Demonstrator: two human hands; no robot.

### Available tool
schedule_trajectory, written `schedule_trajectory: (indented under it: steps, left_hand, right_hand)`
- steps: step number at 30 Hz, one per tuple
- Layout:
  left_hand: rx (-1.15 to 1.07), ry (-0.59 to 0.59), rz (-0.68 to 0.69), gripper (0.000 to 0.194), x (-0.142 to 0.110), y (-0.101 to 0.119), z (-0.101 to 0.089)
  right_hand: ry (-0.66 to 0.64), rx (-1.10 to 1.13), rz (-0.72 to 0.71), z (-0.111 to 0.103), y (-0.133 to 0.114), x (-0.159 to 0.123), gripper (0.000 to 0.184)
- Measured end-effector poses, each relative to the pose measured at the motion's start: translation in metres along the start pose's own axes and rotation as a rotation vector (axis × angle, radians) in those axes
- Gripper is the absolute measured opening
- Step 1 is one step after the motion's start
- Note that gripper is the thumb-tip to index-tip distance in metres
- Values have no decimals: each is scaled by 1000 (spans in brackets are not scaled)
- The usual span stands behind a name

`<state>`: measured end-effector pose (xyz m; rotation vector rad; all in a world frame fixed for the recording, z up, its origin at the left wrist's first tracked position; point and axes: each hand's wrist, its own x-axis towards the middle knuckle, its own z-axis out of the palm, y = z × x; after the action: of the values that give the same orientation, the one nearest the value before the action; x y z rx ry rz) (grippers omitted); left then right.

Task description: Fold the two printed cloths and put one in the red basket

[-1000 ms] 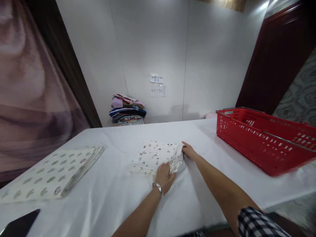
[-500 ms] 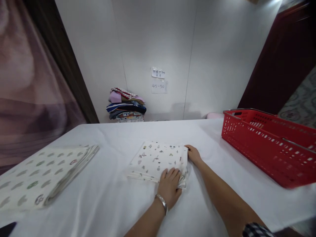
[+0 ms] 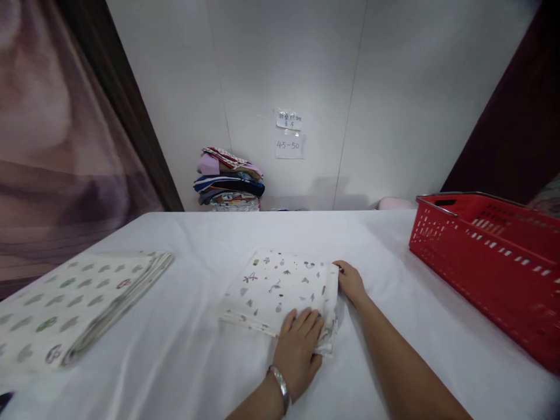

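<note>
A small folded white cloth [image 3: 280, 289] printed with tiny figures lies in the middle of the white-covered table [image 3: 210, 361]. My left hand [image 3: 298, 350], with a silver bracelet on the wrist, lies flat on the cloth's near right corner, fingers stretched out. At the far right corner my right hand [image 3: 350, 282] touches the cloth's edge, its fingers curled against the fold; I cannot see whether they pinch it.
A larger folded cloth with green prints [image 3: 74, 303] lies at the table's left. A red plastic basket [image 3: 494, 262] stands at the right. Behind the table, a stack of folded clothes [image 3: 228, 184] sits against the white wall under two paper notes [image 3: 289, 134].
My left hand has flattened onto the cloth's near corner, pressing down the loose edge it gripped a second ago. The view has shifted left, so the basket sits further right.
</note>
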<state>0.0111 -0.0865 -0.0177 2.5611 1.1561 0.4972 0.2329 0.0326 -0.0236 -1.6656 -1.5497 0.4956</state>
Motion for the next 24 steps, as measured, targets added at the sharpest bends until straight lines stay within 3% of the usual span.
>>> schedule_trajectory:
  steps: [6,9,11,14,16,20,24]
  left_hand:
    - [25,-8,9,58,-4,2,0]
    - [31,1,13,58,-5,7,-4]
    - [27,8,14,59,-5,11,-7]
    - [21,29,8,59,-5,15,-10]
    - [17,48,4,58,-5,17,-10]
    - [35,67,1,56,-5,18,-10]
    - [43,77,4,56,-5,20,-13]
  right_hand:
    - [-57,196,56,-3,10,7,34]
    - [83,194,7,-11,-8,5,39]
    - [123,163,-139,-14,-30,-1,38]
    - [-3,128,-370,-4,-62,-19,36]
    - [-139,7,-441,10,-74,-35,40]
    - [-411,-381,-435,37,-74,-56,49]
    - [-489,-520,-431,42,-68,-58,52]
